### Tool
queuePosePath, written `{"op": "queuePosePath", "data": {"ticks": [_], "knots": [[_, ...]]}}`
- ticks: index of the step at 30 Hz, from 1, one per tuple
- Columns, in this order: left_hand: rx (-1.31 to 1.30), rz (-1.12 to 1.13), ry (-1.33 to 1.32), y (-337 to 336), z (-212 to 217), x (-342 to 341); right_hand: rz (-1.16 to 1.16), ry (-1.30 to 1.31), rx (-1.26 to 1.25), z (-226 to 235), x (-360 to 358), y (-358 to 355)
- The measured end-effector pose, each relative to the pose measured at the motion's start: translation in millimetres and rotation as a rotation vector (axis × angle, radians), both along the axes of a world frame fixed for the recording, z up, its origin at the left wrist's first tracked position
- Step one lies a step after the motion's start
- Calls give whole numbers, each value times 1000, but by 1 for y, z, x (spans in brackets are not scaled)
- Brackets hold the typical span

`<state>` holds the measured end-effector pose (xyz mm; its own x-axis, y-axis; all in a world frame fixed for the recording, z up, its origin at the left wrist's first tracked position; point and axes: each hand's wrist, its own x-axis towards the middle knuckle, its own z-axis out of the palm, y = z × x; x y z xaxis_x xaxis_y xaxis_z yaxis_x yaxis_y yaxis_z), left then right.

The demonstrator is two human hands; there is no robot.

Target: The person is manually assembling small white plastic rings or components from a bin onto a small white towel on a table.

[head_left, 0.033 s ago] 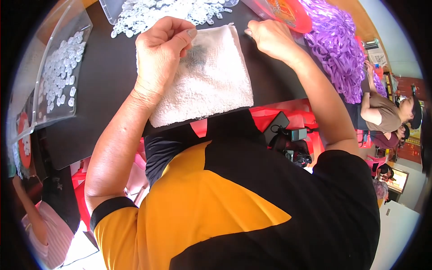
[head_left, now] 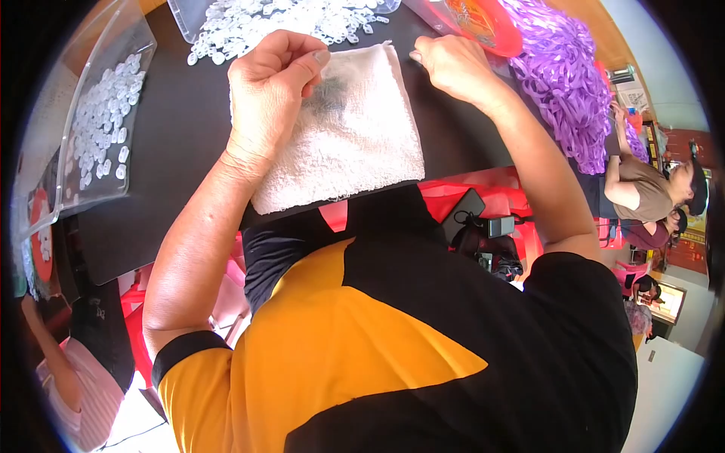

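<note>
My left hand (head_left: 268, 83) is closed above the left part of a folded white towel (head_left: 362, 143), its thumb pressed against the curled fingers. A dark smudge marks the towel beside those fingertips. Whatever the left fingers pinch, if anything, is hidden. Over the dark table (head_left: 181, 106), right of the towel, my right hand (head_left: 457, 68) is also closed, with thumb and forefinger together. I cannot make out anything between them. Just beyond my hands lies a heap of small whitish plastic pieces (head_left: 264, 19) in a clear tray.
A clear bin (head_left: 136, 113) with more of the small pieces stands at the left. At the right are a red bowl-like container (head_left: 495, 34) and a pile of purple ribbon strips (head_left: 566, 90). Cabled devices (head_left: 487, 234) lie below the table edge. Other people are at both sides.
</note>
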<state>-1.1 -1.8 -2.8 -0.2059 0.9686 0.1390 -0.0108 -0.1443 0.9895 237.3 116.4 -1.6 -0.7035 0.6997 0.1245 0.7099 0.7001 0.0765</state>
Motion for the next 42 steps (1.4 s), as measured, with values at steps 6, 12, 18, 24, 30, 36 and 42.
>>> {"op": "queuePosePath", "data": {"ticks": [6, 12, 18, 24, 30, 36, 42], "knots": [[17, -29, -29, 0, -3, -4, -80, -47, -11, 2, -7, -6], [100, -59, -17, 5, -11, -2, -81, -30, -6, 0, -4, -6], [112, -85, 83, 1, -10, -4, -111, 302, -347, 12, -5, -6], [171, -176, 146, -1, -4, 0, 11, 788, -1050, 38, -38, -27], [234, -189, 105, 5, -9, 0, 109, 830, -1087, 37, -62, -30], [201, -189, 60, 6, -10, -7, 142, 828, -1103, 40, -71, -25], [278, -65, 50, 5, -6, -7, 174, 874, -1177, 47, -80, -18]]}}
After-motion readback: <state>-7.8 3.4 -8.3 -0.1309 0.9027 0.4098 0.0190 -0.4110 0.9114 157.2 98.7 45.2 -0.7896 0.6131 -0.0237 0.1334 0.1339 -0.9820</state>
